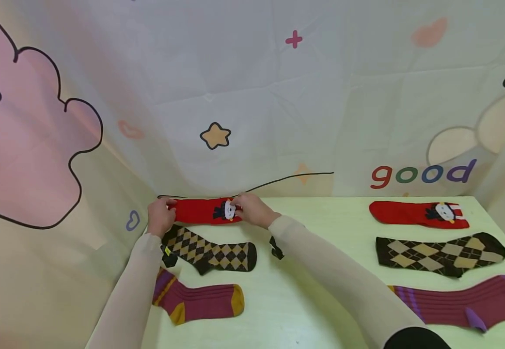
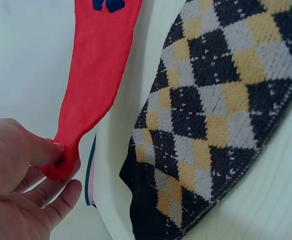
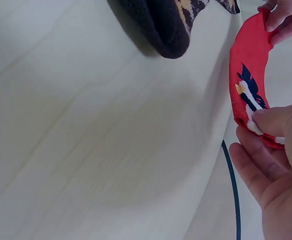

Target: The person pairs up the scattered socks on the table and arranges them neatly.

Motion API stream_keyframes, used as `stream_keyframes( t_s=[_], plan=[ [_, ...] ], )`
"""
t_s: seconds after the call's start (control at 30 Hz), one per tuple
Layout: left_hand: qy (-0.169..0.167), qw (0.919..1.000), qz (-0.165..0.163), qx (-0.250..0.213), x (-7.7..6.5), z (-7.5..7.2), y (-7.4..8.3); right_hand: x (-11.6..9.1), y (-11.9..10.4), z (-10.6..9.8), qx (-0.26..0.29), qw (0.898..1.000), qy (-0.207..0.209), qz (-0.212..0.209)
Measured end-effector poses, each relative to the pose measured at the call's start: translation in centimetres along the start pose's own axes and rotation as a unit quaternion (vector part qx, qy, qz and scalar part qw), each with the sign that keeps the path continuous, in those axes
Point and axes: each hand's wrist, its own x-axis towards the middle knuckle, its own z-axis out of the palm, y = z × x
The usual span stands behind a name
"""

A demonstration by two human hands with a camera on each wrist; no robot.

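Head view: both hands on one red sock, at the back edge of the worktop, just past the left argyle sock. Left hand has the plain end, right hand has the end with the white-faced figure.

Left grip: clamped on the sock. Left wrist view shows what head view doesn't — thumb on top, fingers underneath, plain end bunched narrow between them. Right hand is out of that frame.

Right grip: also clamped. Right wrist view has the thumb pressing on the figure, fingers under the sock, sock bowed between the two hands. Left hand's pinch shows at top right there too. Can't tell if the sock's middle touches the worktop.

Only head view gets the full layout — left maroon sock nearer the person than the left argyle; over on the right, second red sock, second argyle sock, second maroon sock, back to front. Printed backdrop behind.
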Motion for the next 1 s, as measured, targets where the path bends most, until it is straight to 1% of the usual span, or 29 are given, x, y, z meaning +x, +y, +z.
stream_keyframes(
  t_s=[0.33,0.47,0.77,1.0],
  plan=[
    [0.009,0.9998,0.011,-0.013,-0.2,0.0,0.4,-0.6,-0.1,-1.1,0.011,1.000,0.003,-0.003],
    [0.017,0.9997,0.013,-0.012,-0.4,0.1,0.7,-0.7,0.0,-1.2,0.012,1.000,0.005,-0.007],
    [0.023,0.9994,0.026,-0.010,-0.8,0.0,1.0,-1.3,0.2,-1.6,0.024,1.000,0.012,-0.007],
    [0.031,0.9989,0.036,-0.005,-1.0,0.1,1.1,-1.9,0.5,-1.8,0.015,0.999,0.018,-0.025]
  ],
)
